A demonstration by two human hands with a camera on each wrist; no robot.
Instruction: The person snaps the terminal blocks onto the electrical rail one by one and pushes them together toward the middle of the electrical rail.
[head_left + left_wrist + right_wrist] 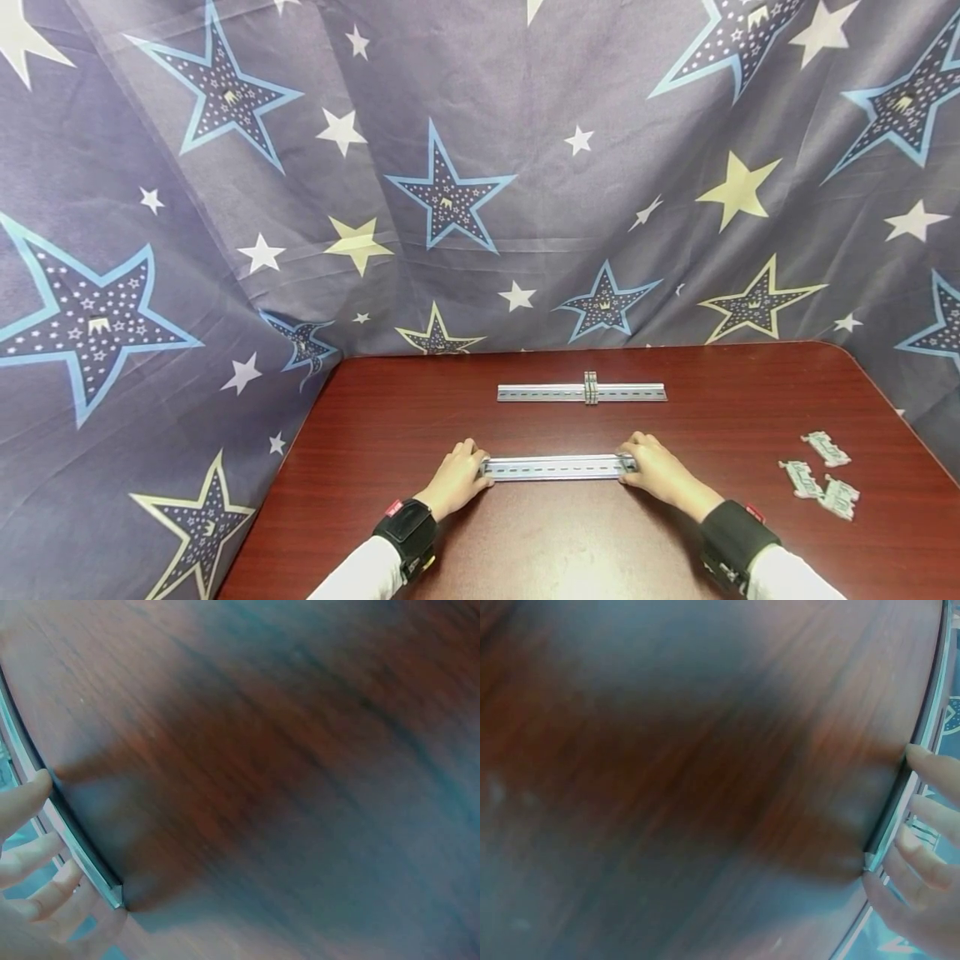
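A slotted metal DIN rail (555,468) lies crosswise on the table, near the middle of the head view. At its left end my left hand (456,477) grips it, thumb on the near edge and fingers across the top. My right hand (658,471) holds the right end in a like way. In the left wrist view the rail (82,855) runs under the thumb and fingers at the left edge. The right wrist view shows the rail (900,802) at the right edge, between thumb and fingers. Both fingertips partly hide the rail's ends.
Farther back lies a second DIN rail (540,392), with narrow terminal blocks (591,388) mounted right of its middle. Several loose grey-green terminal blocks (827,448) lie at the right of the reddish-brown table (420,400). A star-patterned cloth (480,275) hangs behind and at the left.
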